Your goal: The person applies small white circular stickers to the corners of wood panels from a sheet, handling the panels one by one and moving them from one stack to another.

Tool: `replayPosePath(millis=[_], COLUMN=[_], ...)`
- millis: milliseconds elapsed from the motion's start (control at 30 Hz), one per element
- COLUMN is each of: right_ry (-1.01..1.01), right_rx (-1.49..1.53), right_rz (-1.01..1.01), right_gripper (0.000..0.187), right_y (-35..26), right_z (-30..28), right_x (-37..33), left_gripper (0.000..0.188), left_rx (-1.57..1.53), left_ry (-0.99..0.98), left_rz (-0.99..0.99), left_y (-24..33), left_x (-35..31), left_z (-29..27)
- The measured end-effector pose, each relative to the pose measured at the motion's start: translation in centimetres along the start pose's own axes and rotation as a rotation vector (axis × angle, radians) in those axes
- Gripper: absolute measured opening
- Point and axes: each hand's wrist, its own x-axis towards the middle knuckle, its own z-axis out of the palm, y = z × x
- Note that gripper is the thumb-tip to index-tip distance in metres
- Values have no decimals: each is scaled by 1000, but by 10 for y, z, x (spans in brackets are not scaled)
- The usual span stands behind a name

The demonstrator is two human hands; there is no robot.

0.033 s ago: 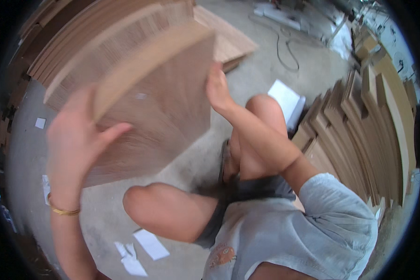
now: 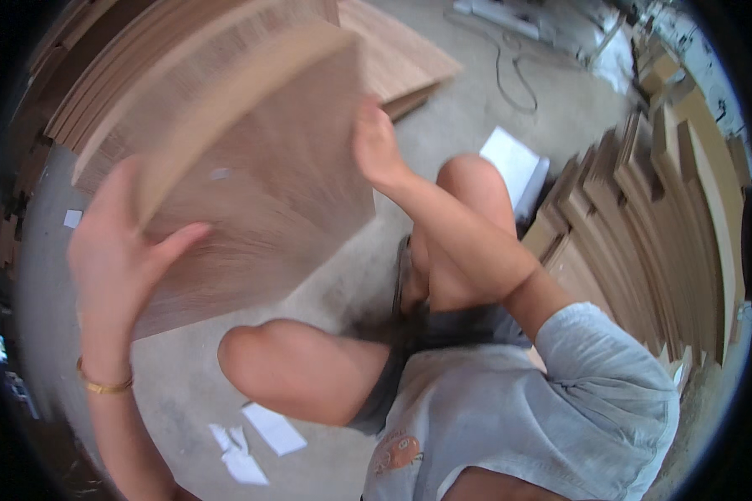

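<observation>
A thick brown wood-grain panel stands upright on edge on the floor in front of me, blurred by motion. At its left edge my left hand grips it, the thumb lying on the near face and the fingers hidden behind. My right hand holds the opposite edge with its fingers close together; part of that grip is hidden. Directly behind the held panel lean several more wooden panels in a row. A small pale spot shows on the panel's near face.
To my right leans a long row of brown boards. White paper lies beyond my right knee, and torn paper scraps lie near my left leg. Another wooden board is behind the panel, and a dark cable curls on the floor.
Both hands and the panel have shifted slightly to the left, and the panel's top edge has tipped a little away. Both hands keep their hold.
</observation>
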Motion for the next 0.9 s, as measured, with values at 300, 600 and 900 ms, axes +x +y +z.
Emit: replayPosePath(millis=[300,600,900], right_ry=[77,945,335], right_rx=[-75,1036,1467], right_rz=[-562,1022,881], right_gripper=[57,55,40], right_y=[-48,317,215], right_z=[76,97,72], right_x=[-50,-150,-143], left_gripper=[61,53,40], left_rx=[-144,-454,-594], left_ry=[110,94,15], left_rz=[-380,-646,-607], left_y=[-190,-248,-233], left_x=[-190,-284,-201], left_z=[-14,8,117])
